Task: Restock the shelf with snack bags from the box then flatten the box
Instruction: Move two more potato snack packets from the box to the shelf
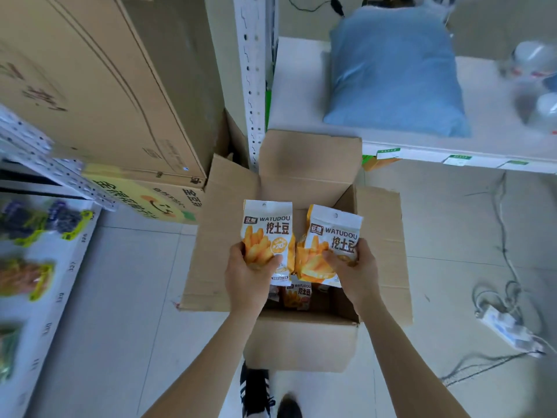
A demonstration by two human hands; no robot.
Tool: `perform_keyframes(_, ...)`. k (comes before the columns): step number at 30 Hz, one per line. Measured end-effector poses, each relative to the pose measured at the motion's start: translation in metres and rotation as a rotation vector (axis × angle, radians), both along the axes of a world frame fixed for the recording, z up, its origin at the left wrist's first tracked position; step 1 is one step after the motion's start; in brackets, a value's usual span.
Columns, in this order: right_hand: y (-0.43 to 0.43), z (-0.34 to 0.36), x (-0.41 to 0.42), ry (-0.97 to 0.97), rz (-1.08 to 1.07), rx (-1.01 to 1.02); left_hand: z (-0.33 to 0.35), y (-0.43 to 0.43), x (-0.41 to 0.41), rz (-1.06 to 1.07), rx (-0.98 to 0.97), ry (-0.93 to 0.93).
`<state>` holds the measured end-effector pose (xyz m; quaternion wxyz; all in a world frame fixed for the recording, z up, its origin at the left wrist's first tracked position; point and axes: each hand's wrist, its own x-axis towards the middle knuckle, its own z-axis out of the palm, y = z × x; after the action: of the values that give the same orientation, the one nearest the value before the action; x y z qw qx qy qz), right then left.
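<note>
An open cardboard box (379, 236) stands on the floor in front of me, all flaps folded outward. Above its opening my left hand (248, 274) grips a white-and-yellow WATUDOU snack bag (268, 233) by its lower part. My right hand (355, 270) holds a second, slightly tilted snack bag (330, 239) the same way. The two bags nearly touch side by side. Down inside the box lies at least one more snack bag (297, 294), partly hidden by the held bags. A white shelf (482, 143) runs along the upper right.
A blue pillow (394, 70) and clear plastic items (536, 79) lie on that shelf. Large cardboard cartons (99, 86) lean at upper left. A low shelf (60, 267) with packaged goods is at left. A power strip (506, 330) and cables lie on the tiled floor at right.
</note>
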<state>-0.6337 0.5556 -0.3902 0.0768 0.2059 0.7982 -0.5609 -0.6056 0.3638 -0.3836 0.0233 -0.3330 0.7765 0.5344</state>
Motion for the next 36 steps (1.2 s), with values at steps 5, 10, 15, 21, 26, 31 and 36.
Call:
perform_keyframes(5,-0.007,0.07,0.027,0.057,0.093,0.001,0.07,-0.011,0.04,0.083,0.034,0.065)
perform_keyframes(10,-0.025,0.131,0.06,0.124,0.214,-0.012,0.13,-0.027,0.099,0.184,0.051,0.151)
perform_keyframes(15,-0.062,0.188,0.102,0.177,0.344,-0.046,0.175,-0.051,0.171,0.34,0.069,0.204)
perform_keyframes(21,-0.124,0.239,0.163,0.177,0.509,-0.143,0.239,-0.093,0.261,0.539,0.009,0.261)
perform_keyframes(26,-0.193,0.277,0.215,0.194,0.678,-0.192,0.281,-0.139,0.337,0.707,-0.063,0.293)
perform_keyframes(31,-0.265,0.308,0.27,0.203,0.833,-0.228,0.313,-0.185,0.412,0.856,-0.136,0.298)
perform_keyframes(36,-0.335,0.333,0.323,0.216,0.952,-0.274,0.338,-0.23,0.479,0.974,-0.173,0.324)
